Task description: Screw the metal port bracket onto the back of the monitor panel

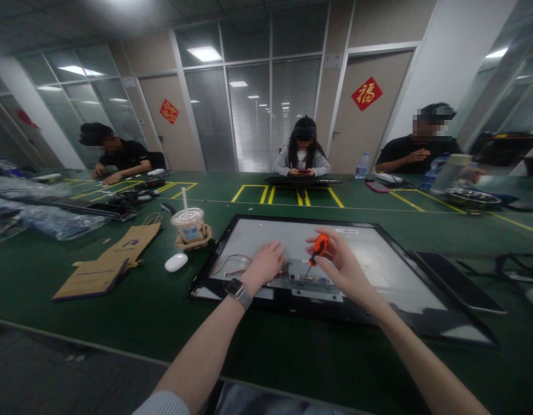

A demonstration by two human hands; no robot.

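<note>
My right hand point(341, 265) holds a screwdriver point(321, 246) with an orange and black handle, gripped by the fingertips. Its thin shaft points down at a metal bracket point(318, 293) with a small circuit board point(307, 278) near the front edge of a large flat screen panel point(374, 259). The panel lies on the table with its grey-white back up and a black frame around it. My left hand point(267, 264), fingers stretched out, rests on the panel just left of the bracket, close to some thin wires point(234, 264). Whether the screwdriver's tip touches a screw is too small to tell.
Left of the panel are a drink cup point(188, 225) in a cardboard holder, a white mouse point(176, 263) and a brown paper bag point(115, 256). A black slab point(459, 279) lies at the right. Three people sit across the green table point(162, 328).
</note>
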